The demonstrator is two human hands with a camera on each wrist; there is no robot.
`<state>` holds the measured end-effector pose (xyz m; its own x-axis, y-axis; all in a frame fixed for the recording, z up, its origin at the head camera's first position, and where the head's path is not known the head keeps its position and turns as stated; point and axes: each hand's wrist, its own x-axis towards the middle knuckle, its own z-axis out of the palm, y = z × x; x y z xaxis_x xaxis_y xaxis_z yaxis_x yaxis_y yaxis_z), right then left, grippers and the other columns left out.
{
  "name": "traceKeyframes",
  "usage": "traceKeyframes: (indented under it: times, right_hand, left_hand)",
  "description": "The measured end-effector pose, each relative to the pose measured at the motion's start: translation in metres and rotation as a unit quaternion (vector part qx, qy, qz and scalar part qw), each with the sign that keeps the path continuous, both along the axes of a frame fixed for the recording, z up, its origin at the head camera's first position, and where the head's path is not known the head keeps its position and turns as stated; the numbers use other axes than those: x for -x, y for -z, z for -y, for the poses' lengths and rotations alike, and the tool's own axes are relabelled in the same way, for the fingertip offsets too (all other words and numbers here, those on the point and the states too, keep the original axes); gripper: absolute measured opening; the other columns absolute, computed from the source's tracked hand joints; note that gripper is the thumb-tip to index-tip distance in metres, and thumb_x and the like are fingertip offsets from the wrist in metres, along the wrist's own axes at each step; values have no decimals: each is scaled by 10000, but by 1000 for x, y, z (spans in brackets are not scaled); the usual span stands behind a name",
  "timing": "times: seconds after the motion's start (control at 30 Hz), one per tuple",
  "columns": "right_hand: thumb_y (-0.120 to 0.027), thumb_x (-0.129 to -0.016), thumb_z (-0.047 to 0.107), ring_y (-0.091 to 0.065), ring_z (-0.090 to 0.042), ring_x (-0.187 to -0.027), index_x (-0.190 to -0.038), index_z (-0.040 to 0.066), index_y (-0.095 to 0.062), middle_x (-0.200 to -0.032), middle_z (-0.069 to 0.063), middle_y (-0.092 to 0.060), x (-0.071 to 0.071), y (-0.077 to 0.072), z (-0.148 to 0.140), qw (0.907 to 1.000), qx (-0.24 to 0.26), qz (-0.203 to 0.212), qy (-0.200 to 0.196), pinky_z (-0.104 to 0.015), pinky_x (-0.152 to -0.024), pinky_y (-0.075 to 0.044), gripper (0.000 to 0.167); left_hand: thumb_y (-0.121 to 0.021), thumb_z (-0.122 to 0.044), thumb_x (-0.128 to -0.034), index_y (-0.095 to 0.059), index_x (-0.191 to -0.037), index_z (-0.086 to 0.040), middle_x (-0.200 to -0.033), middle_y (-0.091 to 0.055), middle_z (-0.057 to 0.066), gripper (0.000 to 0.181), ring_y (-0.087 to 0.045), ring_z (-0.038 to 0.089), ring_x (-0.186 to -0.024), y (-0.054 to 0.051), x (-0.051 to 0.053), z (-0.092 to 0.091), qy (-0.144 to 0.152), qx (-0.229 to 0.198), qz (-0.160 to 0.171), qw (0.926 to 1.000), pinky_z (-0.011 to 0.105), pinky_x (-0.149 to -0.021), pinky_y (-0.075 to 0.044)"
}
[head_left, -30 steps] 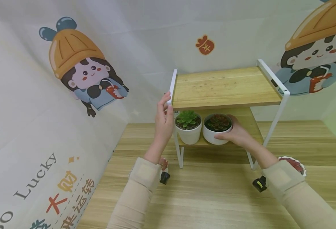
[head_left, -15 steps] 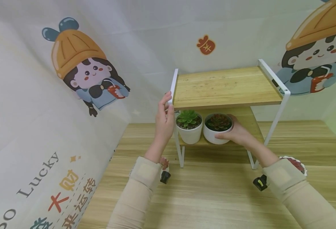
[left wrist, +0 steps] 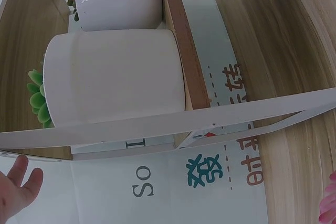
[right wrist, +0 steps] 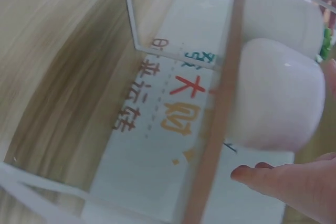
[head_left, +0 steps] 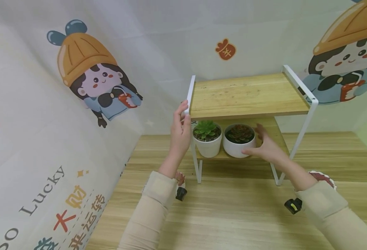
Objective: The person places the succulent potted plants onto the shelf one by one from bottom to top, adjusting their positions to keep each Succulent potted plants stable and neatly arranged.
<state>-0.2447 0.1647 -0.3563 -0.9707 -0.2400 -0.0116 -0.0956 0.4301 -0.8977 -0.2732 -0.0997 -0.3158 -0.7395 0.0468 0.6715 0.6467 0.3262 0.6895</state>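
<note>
A two-tier rack with a wooden top board (head_left: pixel 249 95) and white metal frame stands on the table. On its lower shelf, a white pot with a green succulent (head_left: pixel 207 144) is at the left; beside it is a rounder white pot with a dark reddish succulent (head_left: pixel 239 147). The left hand (head_left: pixel 181 133) rests against the rack's upper left frame, fingers relaxed. The right hand (head_left: pixel 269 147) is just right of the round pot, fingers and thumb spread. In the right wrist view a gap shows between the thumb (right wrist: pixel 262 177) and the round pot (right wrist: pixel 281 98).
The wooden table (head_left: pixel 227 215) spreads in front of the rack. Behind it hangs a printed cloth (head_left: pixel 158 52). The rack's white right leg (head_left: pixel 302 133) stands close beside the right forearm. Flower-like decorations and black pieces show at both wrists.
The right hand has let go of the round pot and moved slightly right, its fingers spreading. Both pots and the left hand stay in place, apart from a slight shift of the view.
</note>
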Motion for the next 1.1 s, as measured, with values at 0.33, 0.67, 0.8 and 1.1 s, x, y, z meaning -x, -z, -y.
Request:
traceKeyframes:
  times: [0.33, 0.67, 0.8, 1.1]
  right_hand:
    - [-659, -838, 182, -274, -533, -1223, -1443, -26, -40, -1446, -339, -115, -51, 2, -60, 9964, -467, -288, -641, -633, -948, -269, 891]
    - [-610, -871, 116, -252, -589, -1172, -1420, -68, -143, -1385, -382, -223, -83, 34, -134, 9914, -1158, -602, -129, -381, -965, -377, 744]
    - [-616, -859, 83, -113, -605, -1209, -1423, -84, -55, -1383, -426, -131, -92, 56, -149, 9911, -978, -859, 276, -689, -949, -86, 813]
    - [-669, -820, 182, -1, -650, -1205, -1404, -70, 136, -1381, -446, 85, -99, 101, -160, 9899, -982, -573, 851, -759, -870, -92, 1026]
  left_hand:
    - [-332, -134, -994, -368, -1269, -31, -1442, -357, 46, 296, -513, 274, -984, 0, 0, -2, 60, -45, -17, 10000, 269, -692, -437]
    - [-336, -139, -995, -373, -1265, -40, -1446, -357, 37, 289, -513, 281, -991, -1, 0, -1, 16, -93, -4, 10000, 260, -689, -428]
    - [-337, -139, -995, -375, -1265, -37, -1446, -356, 39, 291, -516, 290, -1004, -1, -1, -1, 27, -88, 15, 10000, 266, -701, -438]
    - [-337, -152, -995, -373, -1273, -47, -1451, -351, 18, 300, -521, 276, -1000, -1, -1, 0, -9, -69, 119, 9999, 272, -707, -452]
